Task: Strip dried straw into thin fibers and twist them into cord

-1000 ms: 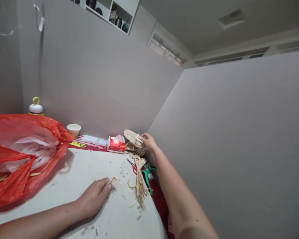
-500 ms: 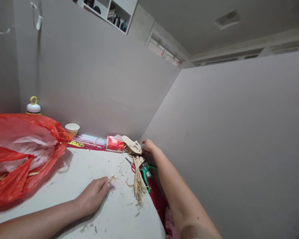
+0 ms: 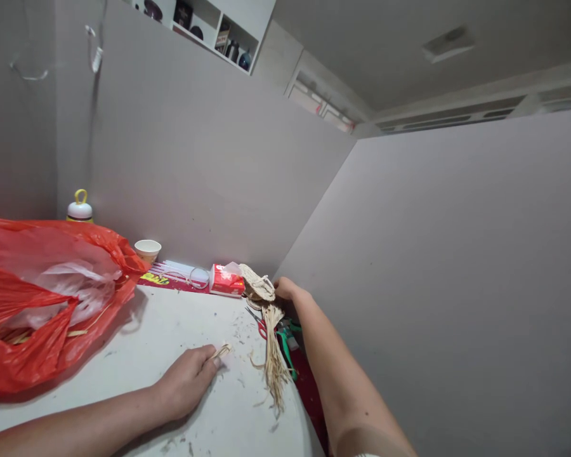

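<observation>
My left hand rests over the white table, its thumb and fingers pinched on a small looped straw strand. At the far right corner, my right hand is at the edge of a coil of braided straw. Its fingertips are mostly hidden, so whether they grip the braid is unclear. A bundle of loose straw strands hangs toward me from below the coil. Beside that bundle lie red-handled scissors and a green-handled tool.
A large red plastic bag fills the left of the white table. Along the back stand a paper cup, a red tissue pack and a white-lidded bottle. Grey walls close in behind and at right.
The view has shifted slightly, moving everything a little right and down. My right hand has come lower and closer to the braided coil. The left hand keeps its pinch on the straw.
</observation>
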Motion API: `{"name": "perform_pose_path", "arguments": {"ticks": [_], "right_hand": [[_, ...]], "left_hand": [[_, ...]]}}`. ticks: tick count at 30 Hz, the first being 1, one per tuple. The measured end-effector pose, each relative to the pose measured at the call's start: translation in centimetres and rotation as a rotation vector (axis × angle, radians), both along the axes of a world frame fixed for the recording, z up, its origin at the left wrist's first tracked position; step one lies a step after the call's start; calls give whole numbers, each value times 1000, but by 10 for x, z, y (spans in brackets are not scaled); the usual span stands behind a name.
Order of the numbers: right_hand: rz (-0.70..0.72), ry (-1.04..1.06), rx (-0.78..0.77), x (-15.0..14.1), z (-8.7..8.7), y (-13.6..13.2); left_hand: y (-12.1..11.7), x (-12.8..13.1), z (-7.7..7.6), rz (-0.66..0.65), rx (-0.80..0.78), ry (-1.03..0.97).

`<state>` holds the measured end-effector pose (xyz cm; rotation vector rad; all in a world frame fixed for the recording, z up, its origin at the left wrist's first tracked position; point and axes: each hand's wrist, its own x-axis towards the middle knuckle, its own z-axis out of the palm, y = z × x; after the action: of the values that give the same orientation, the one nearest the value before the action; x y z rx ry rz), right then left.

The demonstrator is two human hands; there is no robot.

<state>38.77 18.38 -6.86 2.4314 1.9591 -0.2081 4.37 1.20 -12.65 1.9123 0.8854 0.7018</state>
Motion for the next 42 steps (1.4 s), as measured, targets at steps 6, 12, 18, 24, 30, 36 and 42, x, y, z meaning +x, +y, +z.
{"name": "perform_pose_path", "arguments": {"ticks": [6, 12, 18, 24, 30, 36, 42], "right_hand": [[27, -5, 12, -6, 20, -2], [6, 40, 153, -12, 36, -5], [-58, 168, 390, -6, 41, -14], [-109, 417, 723, 2, 73, -16], [29, 824, 722, -7, 87, -33], [163, 1021, 647, -23, 93, -52], [105, 1000, 646, -33, 94, -51]], "left_hand": [[-1, -1, 3, -6, 21, 23], [-3, -2, 2, -4, 37, 18], [-3, -2, 0, -5, 33, 20], [-2, -2, 0, -1, 37, 26], [-3, -2, 2, -5, 36, 23], [-2, -2, 0, 4, 51, 19], [-2, -2, 2, 9, 51, 26]]}}
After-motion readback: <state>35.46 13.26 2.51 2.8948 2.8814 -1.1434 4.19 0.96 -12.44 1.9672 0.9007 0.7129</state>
